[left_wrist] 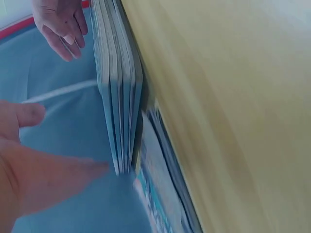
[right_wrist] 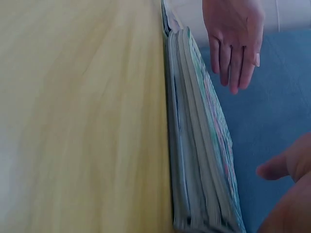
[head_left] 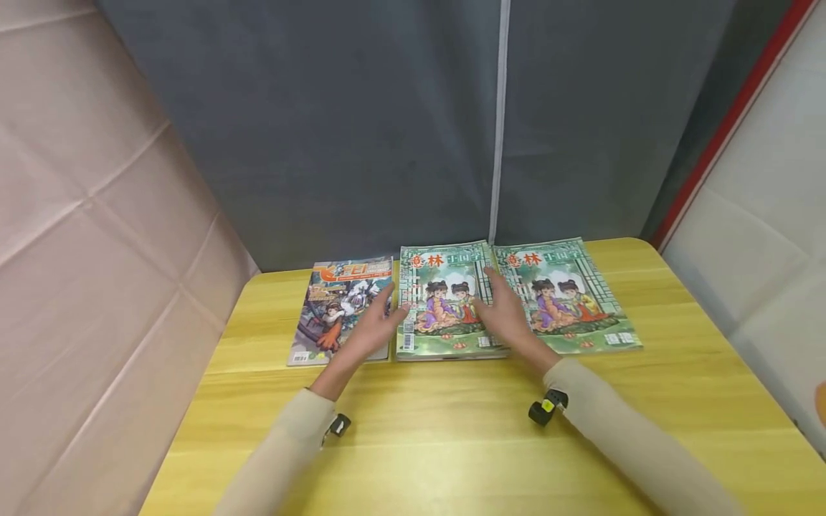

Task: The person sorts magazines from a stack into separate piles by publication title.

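A stack of several magazines (head_left: 444,287) with green covers, showing two cartoon children, lies in the middle of the table between my hands. At its left edge is my left hand (head_left: 374,326), fingers straight and thumb spread, partly over the left-hand magazine (head_left: 345,308). My right hand (head_left: 506,312) is at the stack's right edge, in front of another green-covered magazine (head_left: 568,294). Page edges of the stack (left_wrist: 119,87) show in the left wrist view. Both hands (right_wrist: 235,43) appear slightly apart from the stack (right_wrist: 194,121) in the right wrist view, holding nothing.
The magazines lie in a row near the far edge of a yellow wood-grain table (head_left: 439,444). Behind it hangs a dark grey curtain (head_left: 355,129) with a pale seam. Pale fabric walls (head_left: 84,287) stand on both sides.
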Available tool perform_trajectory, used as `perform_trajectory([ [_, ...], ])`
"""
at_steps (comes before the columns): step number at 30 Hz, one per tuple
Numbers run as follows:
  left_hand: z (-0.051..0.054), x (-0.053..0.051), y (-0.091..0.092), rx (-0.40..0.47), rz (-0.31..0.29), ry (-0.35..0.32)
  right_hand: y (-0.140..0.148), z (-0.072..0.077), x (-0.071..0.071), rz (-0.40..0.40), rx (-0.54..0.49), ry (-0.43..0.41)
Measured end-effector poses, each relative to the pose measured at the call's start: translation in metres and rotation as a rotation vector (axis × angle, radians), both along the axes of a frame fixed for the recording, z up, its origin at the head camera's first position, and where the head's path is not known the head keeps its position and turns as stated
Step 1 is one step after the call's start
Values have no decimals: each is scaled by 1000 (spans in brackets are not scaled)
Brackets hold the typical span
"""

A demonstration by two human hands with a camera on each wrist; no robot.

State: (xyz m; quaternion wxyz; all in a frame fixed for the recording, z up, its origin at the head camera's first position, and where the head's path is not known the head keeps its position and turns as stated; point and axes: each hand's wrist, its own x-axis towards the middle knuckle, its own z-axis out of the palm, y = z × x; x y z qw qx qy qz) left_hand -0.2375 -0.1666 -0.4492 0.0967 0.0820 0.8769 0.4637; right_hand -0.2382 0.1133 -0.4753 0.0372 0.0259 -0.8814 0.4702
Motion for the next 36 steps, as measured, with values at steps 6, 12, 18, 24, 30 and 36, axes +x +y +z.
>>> perform_trajectory([
  [6, -9, 0, 13, 57, 79, -112, 15, -2, 9, -27, -4, -70],
  [12, -13, -2, 18, 131, 106, -177, 14, -4, 16, -31, -65, -146],
  [18, -14, -2, 23, 157, 116, -191, 8, -7, 17, -41, -96, -206],
  [24, -10, 1, 31, 170, 149, -186, 7, -7, 20, -50, -109, -254],
  [30, -8, -1, 36, 295, 155, -159, 9, -4, 16, -69, -190, -292],
  [36, -5, -4, 39, 549, 166, -187, 14, 2, 14, -56, -294, -342],
])
